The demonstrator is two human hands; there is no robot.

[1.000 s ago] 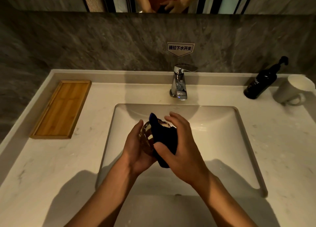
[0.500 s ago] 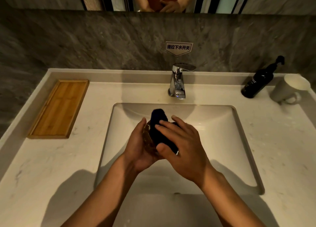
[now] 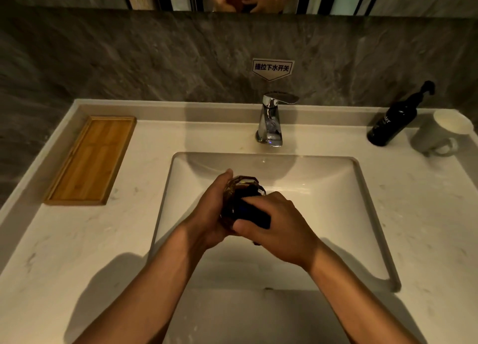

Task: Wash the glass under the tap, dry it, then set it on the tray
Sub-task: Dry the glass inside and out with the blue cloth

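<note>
Over the white sink basin (image 3: 336, 188), my left hand (image 3: 207, 214) grips a clear faceted glass (image 3: 243, 185) lying on its side. My right hand (image 3: 282, 227) holds a dark blue cloth (image 3: 254, 211), with its fingers pushing the cloth into the glass's mouth. Much of the glass is hidden by both hands and the cloth. The chrome tap (image 3: 270, 121) stands behind the basin with no water running. An empty wooden tray (image 3: 90, 160) lies on the counter at the far left.
A dark pump bottle (image 3: 393, 121) and a white mug (image 3: 439, 134) stand at the back right of the marble counter (image 3: 77, 240). A small sign (image 3: 273, 68) hangs on the grey stone wall above the tap.
The cloth, earlier sticking out above the glass, is now pushed deeper into it. The glass's faceted base now shows above my left hand's fingers, and my right hand has turned over the cloth.
</note>
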